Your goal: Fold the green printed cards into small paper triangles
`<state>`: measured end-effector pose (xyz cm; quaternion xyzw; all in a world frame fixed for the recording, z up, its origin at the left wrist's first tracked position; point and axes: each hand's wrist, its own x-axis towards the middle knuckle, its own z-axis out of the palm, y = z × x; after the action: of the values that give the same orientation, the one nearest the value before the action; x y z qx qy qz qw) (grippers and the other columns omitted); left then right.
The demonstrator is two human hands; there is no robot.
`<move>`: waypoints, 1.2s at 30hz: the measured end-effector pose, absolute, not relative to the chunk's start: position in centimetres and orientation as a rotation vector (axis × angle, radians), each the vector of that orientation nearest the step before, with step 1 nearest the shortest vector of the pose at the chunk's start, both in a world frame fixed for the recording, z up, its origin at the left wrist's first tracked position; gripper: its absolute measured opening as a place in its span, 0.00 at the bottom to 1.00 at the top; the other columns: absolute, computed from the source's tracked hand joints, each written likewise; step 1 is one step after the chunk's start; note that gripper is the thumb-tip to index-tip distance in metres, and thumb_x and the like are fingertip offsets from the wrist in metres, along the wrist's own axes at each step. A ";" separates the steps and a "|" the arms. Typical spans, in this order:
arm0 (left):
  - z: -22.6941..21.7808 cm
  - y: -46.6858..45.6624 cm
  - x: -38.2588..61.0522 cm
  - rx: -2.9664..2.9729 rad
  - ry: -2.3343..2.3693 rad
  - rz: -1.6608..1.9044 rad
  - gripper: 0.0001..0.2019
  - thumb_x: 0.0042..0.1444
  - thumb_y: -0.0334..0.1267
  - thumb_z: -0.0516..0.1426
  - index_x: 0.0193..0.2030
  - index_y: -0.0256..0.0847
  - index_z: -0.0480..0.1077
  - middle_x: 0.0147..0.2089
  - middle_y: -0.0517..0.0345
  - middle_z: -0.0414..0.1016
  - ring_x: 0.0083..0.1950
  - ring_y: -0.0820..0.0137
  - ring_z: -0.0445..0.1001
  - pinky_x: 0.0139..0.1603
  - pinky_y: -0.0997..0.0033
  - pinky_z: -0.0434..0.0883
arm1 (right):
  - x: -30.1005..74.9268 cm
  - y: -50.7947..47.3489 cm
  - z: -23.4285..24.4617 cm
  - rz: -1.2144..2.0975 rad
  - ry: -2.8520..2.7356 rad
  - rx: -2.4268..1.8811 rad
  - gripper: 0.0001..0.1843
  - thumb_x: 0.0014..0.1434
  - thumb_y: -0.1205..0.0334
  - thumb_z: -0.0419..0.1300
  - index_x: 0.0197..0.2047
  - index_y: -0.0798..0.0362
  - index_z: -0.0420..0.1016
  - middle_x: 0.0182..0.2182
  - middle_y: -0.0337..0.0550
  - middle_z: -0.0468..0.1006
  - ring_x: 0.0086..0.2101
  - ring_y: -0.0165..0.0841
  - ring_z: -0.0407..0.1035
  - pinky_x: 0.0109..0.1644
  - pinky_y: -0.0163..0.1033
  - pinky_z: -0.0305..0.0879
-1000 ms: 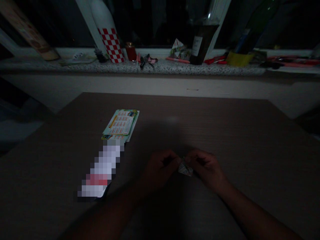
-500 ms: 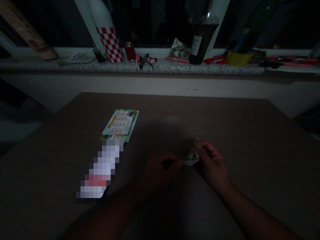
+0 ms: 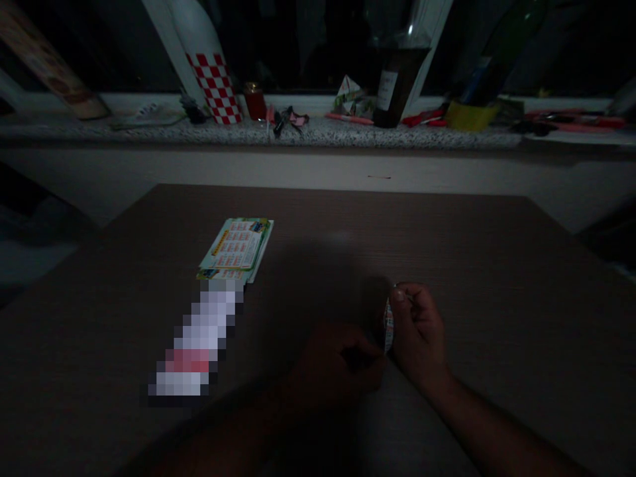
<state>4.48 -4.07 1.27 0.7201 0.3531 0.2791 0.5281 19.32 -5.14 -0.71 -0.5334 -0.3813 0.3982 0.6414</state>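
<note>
A small folded piece of printed paper (image 3: 389,326) is held up between my two hands, seen nearly edge-on as a narrow strip. My right hand (image 3: 422,331) is closed on its upper right side, thumb in front and fingers curled behind. With thumb and forefinger, my left hand (image 3: 342,361) pinches the lower tip of the paper. Deep shadow covers the left hand, and the paper's far side is hidden.
Several printed calendar cards (image 3: 236,245) lie stacked on the dark wooden table (image 3: 447,238), touching a blurred-out phone-like object (image 3: 196,338). Behind, a granite windowsill (image 3: 338,136) bears a checkered bottle (image 3: 216,86), a dark bottle (image 3: 390,93), a red jar (image 3: 255,103) and pens.
My left hand has moved down and slightly right with the paper's tip. The paper has turned from slanted and partly open to upright and narrow. My right hand keeps hold.
</note>
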 end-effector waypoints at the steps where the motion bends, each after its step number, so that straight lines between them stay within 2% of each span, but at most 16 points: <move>1: 1.4 -4.1 4.5 1.723 0.833 0.655 0.04 0.48 0.34 0.60 0.28 0.35 0.75 0.27 0.58 0.75 0.26 0.75 0.70 0.27 0.78 0.63 | 19.3 -5.2 -0.7 0.898 -0.892 -1.222 0.14 0.61 0.48 0.57 0.35 0.49 0.63 0.20 0.31 0.62 0.19 0.26 0.55 0.19 0.31 0.53; 9: 1.6 -3.4 4.6 1.678 0.927 0.649 0.12 0.57 0.43 0.55 0.29 0.37 0.69 0.23 0.63 0.66 0.25 0.76 0.63 0.26 0.77 0.58 | 19.0 -5.5 -0.1 0.688 -1.227 -1.298 0.11 0.63 0.53 0.55 0.32 0.49 0.65 0.20 0.33 0.62 0.20 0.27 0.57 0.22 0.32 0.55; 15: 1.4 -3.4 4.7 1.661 0.890 0.716 0.13 0.59 0.41 0.52 0.25 0.38 0.64 0.22 0.65 0.59 0.25 0.76 0.58 0.27 0.75 0.56 | 19.0 -5.7 -0.5 0.901 -1.205 -1.269 0.12 0.62 0.50 0.56 0.35 0.50 0.67 0.20 0.33 0.62 0.20 0.27 0.56 0.21 0.32 0.53; 18: 1.5 -3.3 4.5 1.494 0.901 0.751 0.13 0.57 0.42 0.54 0.25 0.38 0.65 0.23 0.64 0.60 0.26 0.76 0.59 0.27 0.76 0.57 | 19.4 -5.8 -0.8 1.131 -1.140 -1.182 0.15 0.62 0.47 0.55 0.36 0.50 0.68 0.21 0.33 0.63 0.21 0.26 0.56 0.22 0.32 0.54; 22: 1.4 -2.9 4.3 1.224 0.850 0.785 0.13 0.54 0.45 0.57 0.26 0.37 0.66 0.22 0.64 0.61 0.24 0.77 0.58 0.26 0.76 0.58 | 19.9 -6.0 -0.8 1.358 -1.252 -1.092 0.21 0.62 0.45 0.54 0.26 0.53 0.67 0.17 0.32 0.59 0.18 0.25 0.52 0.20 0.31 0.50; 25: 1.0 -2.8 4.3 1.117 0.826 0.772 0.15 0.52 0.47 0.59 0.25 0.37 0.66 0.21 0.65 0.61 0.22 0.78 0.57 0.24 0.77 0.56 | 20.0 -6.0 -0.5 1.375 -1.271 -1.126 0.23 0.61 0.43 0.54 0.26 0.53 0.68 0.16 0.32 0.59 0.18 0.25 0.52 0.19 0.31 0.50; 29: 0.6 -2.8 4.6 1.058 0.814 0.761 0.17 0.50 0.50 0.60 0.25 0.38 0.66 0.20 0.65 0.61 0.22 0.78 0.58 0.23 0.77 0.55 | 20.0 -6.2 -0.2 1.346 -1.297 -1.150 0.22 0.63 0.45 0.53 0.26 0.53 0.70 0.16 0.34 0.63 0.17 0.26 0.56 0.19 0.31 0.53; 36: 0.8 -2.9 4.4 1.112 0.818 0.733 0.16 0.52 0.49 0.58 0.26 0.37 0.68 0.22 0.64 0.61 0.23 0.77 0.58 0.25 0.76 0.56 | 19.9 -6.1 -0.7 1.390 -1.245 -1.082 0.22 0.61 0.44 0.55 0.25 0.53 0.69 0.17 0.33 0.58 0.18 0.25 0.51 0.20 0.32 0.48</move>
<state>4.39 -2.90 0.75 0.5012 0.3686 0.3305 0.7097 19.86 -6.15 -0.66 -0.4419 -0.5085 0.5681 0.4727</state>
